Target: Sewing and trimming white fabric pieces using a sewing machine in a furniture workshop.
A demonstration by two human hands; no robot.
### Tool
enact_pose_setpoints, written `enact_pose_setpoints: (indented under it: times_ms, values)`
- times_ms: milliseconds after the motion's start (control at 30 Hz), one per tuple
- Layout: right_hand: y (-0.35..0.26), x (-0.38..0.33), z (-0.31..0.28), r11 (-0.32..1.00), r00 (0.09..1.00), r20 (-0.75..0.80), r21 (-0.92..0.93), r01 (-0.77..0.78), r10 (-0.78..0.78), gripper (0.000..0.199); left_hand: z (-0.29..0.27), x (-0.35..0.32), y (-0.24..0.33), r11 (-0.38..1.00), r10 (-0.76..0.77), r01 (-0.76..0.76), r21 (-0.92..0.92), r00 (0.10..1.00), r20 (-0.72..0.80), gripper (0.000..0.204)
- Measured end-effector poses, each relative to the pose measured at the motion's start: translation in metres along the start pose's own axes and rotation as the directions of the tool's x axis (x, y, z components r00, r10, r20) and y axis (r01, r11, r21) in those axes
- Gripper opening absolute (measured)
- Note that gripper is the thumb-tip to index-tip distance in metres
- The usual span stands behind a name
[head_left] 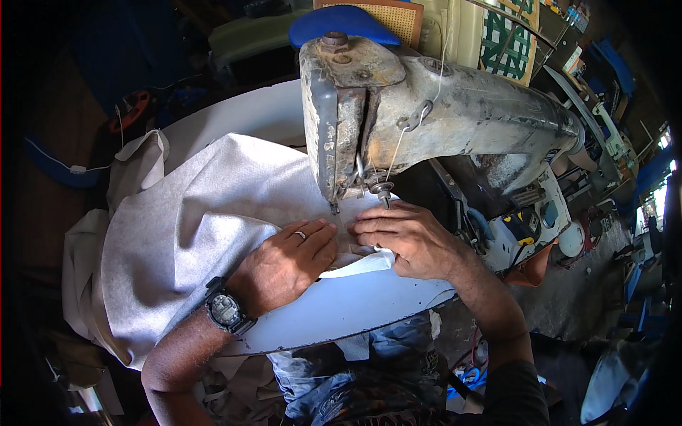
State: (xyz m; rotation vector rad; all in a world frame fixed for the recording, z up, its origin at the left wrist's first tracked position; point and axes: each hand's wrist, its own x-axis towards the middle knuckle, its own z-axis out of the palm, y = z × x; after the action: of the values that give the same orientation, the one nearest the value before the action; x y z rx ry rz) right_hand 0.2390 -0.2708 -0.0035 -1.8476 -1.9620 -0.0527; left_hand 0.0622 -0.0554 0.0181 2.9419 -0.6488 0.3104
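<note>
A large sheet of pale grey fabric (213,184) lies in folds under the head of an old, worn sewing machine (426,106). Its needle area (334,207) sits just beyond my fingertips. My left hand (295,259), with a ring and a wristwatch (226,310), rests flat on the cloth left of the needle, fingers stretched out. To the right of it, my right hand (408,238) grips the near edge of the cloth, fingers on top. Between the hands, a white turned-up edge (362,264) of the fabric shows. White thread runs down the machine's front.
The white oval tabletop (348,302) curves round in front of me. At right, a yellow-and-black tape measure (524,226) lies by the machine's base. Behind the machine stands a blue padded seat (344,25). Fabric hangs over the table's left edge.
</note>
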Motion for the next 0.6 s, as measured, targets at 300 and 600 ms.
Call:
enact_pose_setpoints:
  times_ms: [300, 600]
  values:
    - [0.004, 0.002, 0.006, 0.995, 0.998, -0.039, -0.079, -0.057, 0.054, 0.044, 0.006, 0.004, -0.012, 0.996, -0.003, 0.006, 0.086, 0.999, -0.037, 0.035]
    - [0.001, 0.005, -0.008, 0.996, 0.988, -0.131, -0.03, 0.083, -0.086, 0.022, 0.012, -0.003, -0.009, 0.984, 0.069, -0.033, 0.177, 0.977, -0.203, 0.034]
